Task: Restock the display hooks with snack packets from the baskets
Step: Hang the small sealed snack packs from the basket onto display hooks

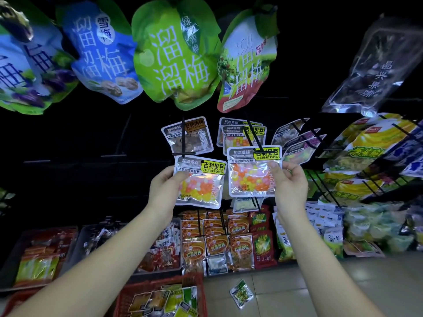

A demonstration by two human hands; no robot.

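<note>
Up at the hook [253, 136]: jelly-bean restock, partly done.
Right hand [289, 179] pinches one packet [251, 172] at it, hung packets [238, 139] behind; left hand [164, 186] grips second packet [199, 181], unhung; red basket [121, 298] below holds more.

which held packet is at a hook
The clear square candy packet in the right hand: its top overlaps a black hook; the packet in the left hand shows an empty hole.

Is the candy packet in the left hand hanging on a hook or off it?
Off. The left hand grips the candy packet, and its hang hole shows empty.
</note>
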